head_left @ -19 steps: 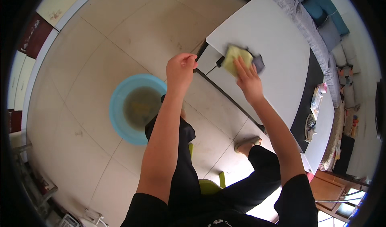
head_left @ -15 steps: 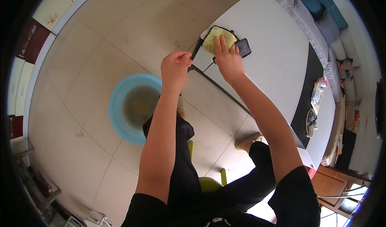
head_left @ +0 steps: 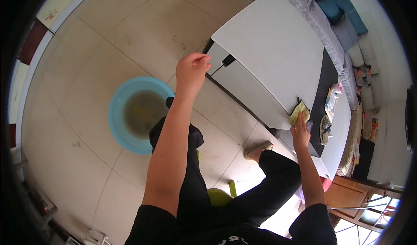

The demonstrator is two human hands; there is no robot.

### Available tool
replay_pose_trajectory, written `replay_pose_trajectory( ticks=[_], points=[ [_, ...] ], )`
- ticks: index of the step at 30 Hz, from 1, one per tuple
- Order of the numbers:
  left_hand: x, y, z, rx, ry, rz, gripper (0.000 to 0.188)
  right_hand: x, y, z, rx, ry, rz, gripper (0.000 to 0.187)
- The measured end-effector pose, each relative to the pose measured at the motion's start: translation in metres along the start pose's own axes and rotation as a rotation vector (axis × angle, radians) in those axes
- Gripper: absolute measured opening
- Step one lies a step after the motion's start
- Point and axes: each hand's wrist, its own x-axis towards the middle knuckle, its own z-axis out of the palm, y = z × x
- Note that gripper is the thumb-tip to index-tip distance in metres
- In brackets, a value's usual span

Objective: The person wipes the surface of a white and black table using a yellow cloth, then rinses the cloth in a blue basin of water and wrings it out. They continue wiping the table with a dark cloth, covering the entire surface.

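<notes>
My right hand (head_left: 300,134) presses a yellow-green cleaning cloth (head_left: 299,113) with dark edging onto the white tabletop (head_left: 269,41). The cloth lies near the table's side edge, beside the black strip, and a grey part of it shows by my fingers. Above the floor, close to the table's left corner, I hold my left hand (head_left: 193,67) with its fingers curled in and nothing visible in them. Under that corner, the table's white side panel (head_left: 247,86) shows a dark notch.
A light blue basin (head_left: 115,115) of murky water stands on the tiled floor (head_left: 78,106) by my left leg. On the table's far right part are an ashtray-like dish (head_left: 325,130) and some papers (head_left: 332,104). I sit on a green stool (head_left: 220,197). A sofa (head_left: 299,10) stands behind the table.
My right hand has slid the cloth across the tabletop, from the left corner to the right and nearer to me. My left hand has stayed almost in place, fingers still curled.
</notes>
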Motion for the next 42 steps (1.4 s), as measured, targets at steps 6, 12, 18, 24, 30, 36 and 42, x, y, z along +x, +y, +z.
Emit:
replay_pose_trajectory(
  ticks=[6, 12, 18, 24, 30, 36, 42],
  points=[
    [-0.002, 0.001, 0.002, -0.008, 0.027, -0.026, 0.016, 0.066, -0.098, -0.002, 0.097, 0.037, -0.339, 0.084],
    [-0.002, 0.003, 0.005, 0.001, 0.082, -0.068, 0.016, 0.163, -0.272, -0.002, -0.403, 0.143, -0.488, 0.053],
    [0.007, -0.01, 0.008, 0.102, 0.024, -0.036, 0.017, 0.179, -0.341, -0.027, -0.049, 0.176, -0.286, 0.069],
    [0.002, -0.003, 0.01, 0.051, 0.043, -0.052, 0.017, 0.127, -0.244, -0.017, 0.11, 0.152, -0.429, 0.08],
    [-0.001, -0.001, 0.018, 0.043, -0.024, -0.02, 0.018, 0.002, -0.021, 0.006, -0.032, 0.017, -0.032, 0.08],
    [-0.004, 0.006, 0.015, 0.029, -0.024, -0.046, 0.019, -0.03, 0.048, 0.006, -0.022, -0.081, 0.14, 0.08],
    [-0.003, -0.001, 0.019, 0.033, -0.039, -0.035, 0.019, 0.044, -0.072, 0.015, 0.151, 0.18, -0.191, 0.055]
  ],
)
